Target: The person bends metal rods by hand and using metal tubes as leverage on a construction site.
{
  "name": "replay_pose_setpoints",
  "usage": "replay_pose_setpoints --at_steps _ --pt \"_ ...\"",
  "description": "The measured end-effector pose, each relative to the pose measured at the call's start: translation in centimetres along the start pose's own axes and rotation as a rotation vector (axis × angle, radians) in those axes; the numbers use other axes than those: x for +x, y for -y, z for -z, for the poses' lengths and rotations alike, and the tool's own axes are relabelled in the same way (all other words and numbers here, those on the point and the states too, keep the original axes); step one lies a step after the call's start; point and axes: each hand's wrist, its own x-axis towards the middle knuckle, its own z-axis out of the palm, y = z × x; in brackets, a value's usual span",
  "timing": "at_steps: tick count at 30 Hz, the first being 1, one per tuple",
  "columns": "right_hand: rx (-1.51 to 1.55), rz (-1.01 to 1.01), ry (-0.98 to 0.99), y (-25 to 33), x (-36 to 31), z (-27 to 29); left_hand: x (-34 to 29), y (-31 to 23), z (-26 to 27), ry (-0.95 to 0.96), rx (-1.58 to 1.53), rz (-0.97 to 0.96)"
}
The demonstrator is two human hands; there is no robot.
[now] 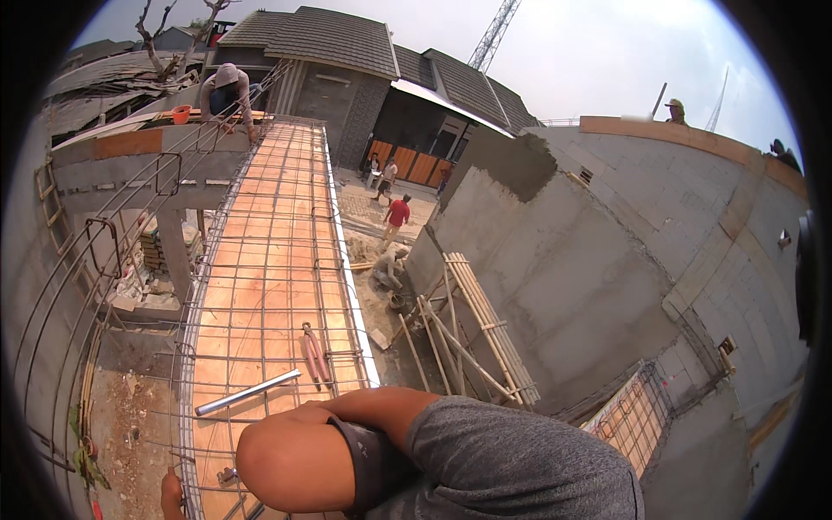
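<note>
The steel grid (263, 325) seems mostly laid over the wooden boards (234, 339), remaining work unclear; whether the left hand (172, 495) has closed fingers I cannot tell, the right hand being hidden.

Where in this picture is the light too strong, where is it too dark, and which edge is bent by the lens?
All in the head view: the sky is pale and looks washed out; the porch lies in deep shade; the right wall's top edge bows, and the corners go black; the pliers look fairly sharp.
</note>
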Motion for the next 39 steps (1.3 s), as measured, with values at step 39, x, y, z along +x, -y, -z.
replay_pose_setpoints --at_steps 39 --pt "0.378 -0.062 0.697 -14.9 2.0 7.7 -12.4 -11.0 -0.5 -0.214 0.076 0.234"
